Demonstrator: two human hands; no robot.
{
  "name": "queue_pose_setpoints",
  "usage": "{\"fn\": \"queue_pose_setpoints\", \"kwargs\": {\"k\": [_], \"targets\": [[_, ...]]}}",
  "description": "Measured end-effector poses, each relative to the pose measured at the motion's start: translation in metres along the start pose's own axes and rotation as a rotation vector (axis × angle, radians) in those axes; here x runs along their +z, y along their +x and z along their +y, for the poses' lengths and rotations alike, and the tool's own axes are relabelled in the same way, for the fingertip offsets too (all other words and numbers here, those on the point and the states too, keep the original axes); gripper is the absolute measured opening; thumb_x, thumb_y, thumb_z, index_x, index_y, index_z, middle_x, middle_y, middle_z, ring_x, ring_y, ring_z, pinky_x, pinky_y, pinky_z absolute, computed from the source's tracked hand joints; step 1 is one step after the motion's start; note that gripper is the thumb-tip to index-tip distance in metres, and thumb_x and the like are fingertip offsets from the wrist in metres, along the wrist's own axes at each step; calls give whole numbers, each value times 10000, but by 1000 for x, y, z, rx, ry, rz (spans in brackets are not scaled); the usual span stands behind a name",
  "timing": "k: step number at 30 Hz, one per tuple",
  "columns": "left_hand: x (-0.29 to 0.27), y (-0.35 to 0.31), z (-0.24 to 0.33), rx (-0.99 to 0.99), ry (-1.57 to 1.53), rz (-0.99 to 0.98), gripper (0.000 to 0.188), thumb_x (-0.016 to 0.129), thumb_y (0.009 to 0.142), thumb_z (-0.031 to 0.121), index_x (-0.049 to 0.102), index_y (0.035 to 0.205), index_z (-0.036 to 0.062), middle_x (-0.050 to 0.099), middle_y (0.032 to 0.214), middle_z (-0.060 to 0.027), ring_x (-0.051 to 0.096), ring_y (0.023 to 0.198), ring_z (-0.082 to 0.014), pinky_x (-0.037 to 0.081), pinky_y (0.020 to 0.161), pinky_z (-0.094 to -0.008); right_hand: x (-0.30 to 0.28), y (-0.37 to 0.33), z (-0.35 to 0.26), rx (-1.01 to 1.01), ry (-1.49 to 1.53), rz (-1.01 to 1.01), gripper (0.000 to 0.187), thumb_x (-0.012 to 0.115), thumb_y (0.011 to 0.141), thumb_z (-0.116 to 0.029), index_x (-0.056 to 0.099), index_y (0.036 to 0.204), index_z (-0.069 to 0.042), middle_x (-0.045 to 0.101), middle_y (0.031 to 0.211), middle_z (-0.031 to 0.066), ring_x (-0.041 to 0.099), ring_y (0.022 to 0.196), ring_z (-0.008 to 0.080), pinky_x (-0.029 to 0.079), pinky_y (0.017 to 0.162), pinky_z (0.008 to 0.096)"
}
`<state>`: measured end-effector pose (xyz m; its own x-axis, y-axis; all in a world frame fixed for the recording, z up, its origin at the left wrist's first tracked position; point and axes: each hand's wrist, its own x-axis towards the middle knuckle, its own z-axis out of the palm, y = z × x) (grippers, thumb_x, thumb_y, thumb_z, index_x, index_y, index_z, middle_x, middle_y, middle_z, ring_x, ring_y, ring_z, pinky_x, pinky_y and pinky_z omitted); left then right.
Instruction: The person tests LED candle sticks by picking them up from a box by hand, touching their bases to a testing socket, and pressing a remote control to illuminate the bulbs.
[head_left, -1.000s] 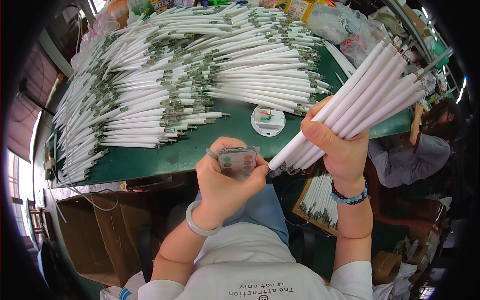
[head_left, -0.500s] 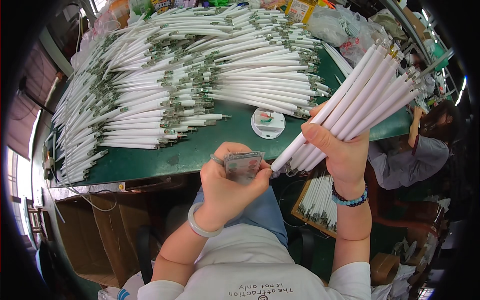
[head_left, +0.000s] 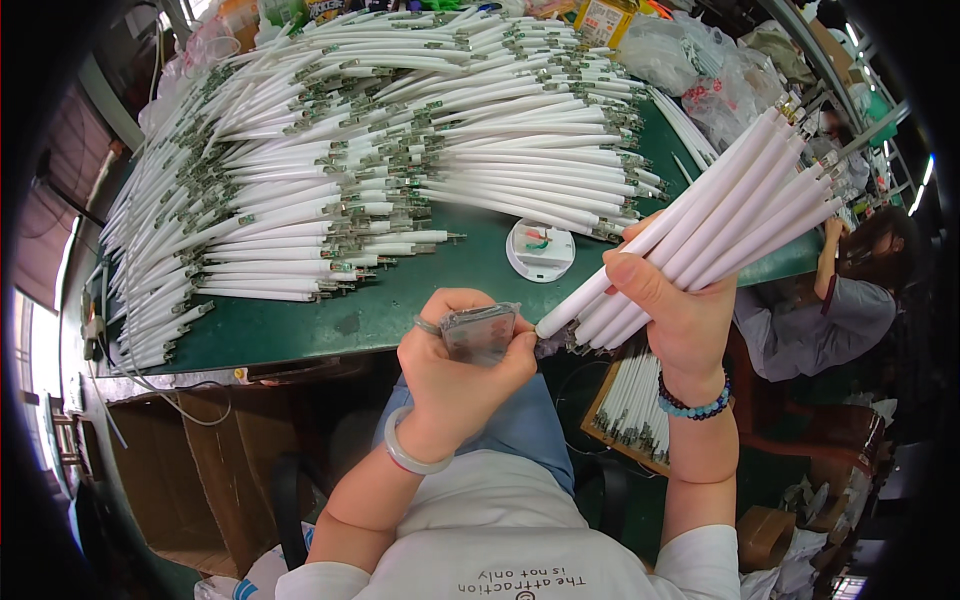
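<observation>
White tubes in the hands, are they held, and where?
Yes. The right hand grips a bundle of white tubes near its lower end. The left hand holds a small grey block around its sides.

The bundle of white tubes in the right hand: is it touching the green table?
Apart. The head view shows the right hand holding the bundle of white tubes raised off the green table, its lower ends beside the small silvery block in the left hand.

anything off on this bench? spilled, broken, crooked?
Nothing looks broken or spilled. The white tubes lie in loose, fanned heaps across the green table, some ends overhanging its left edge. The right hand grips a tidy bundle of tubes; the left hand holds a small clear-wrapped pack.
</observation>
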<state>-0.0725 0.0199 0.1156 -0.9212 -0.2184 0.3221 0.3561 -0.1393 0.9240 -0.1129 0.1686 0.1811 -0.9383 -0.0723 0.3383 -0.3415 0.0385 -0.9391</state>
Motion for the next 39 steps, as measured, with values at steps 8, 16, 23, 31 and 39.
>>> {"fn": "queue_pose_setpoints", "kwargs": {"k": [8,16,23,31,39], "targets": [[-6,3,6,-214,-188,-27,266,575,637,-84,426,840,2,587,689,-137,550,542,-103,475,468,-214,-2,5,4,58,122,25,245,700,653,-15,563,850,35,579,716,71,571,611,122,467,534,225],[-6,3,8,-199,-211,-62,269,580,634,-87,415,827,3,580,692,-136,543,534,-108,472,473,-222,-3,5,13,116,231,84,267,695,666,-48,550,875,32,569,731,86,570,586,146,490,518,258],[-11,0,5,2,-113,-118,340,625,596,-96,411,835,15,575,719,-121,529,574,-99,456,527,-219,-6,5,14,117,266,56,263,690,667,-52,548,873,28,573,722,92,574,585,156,484,524,261],[-8,-3,4,102,-158,-126,309,651,611,-89,467,840,3,590,776,-89,567,677,-89,480,614,-220,-8,4,19,147,315,63,261,683,673,-62,542,875,28,585,723,108,580,597,163,485,533,263],[-7,-3,3,98,-137,-114,312,650,611,-92,466,844,1,594,767,-88,581,685,-93,490,618,-223,-9,4,20,144,312,54,267,686,671,-65,540,875,28,588,720,110,583,605,164,481,538,265]]}}
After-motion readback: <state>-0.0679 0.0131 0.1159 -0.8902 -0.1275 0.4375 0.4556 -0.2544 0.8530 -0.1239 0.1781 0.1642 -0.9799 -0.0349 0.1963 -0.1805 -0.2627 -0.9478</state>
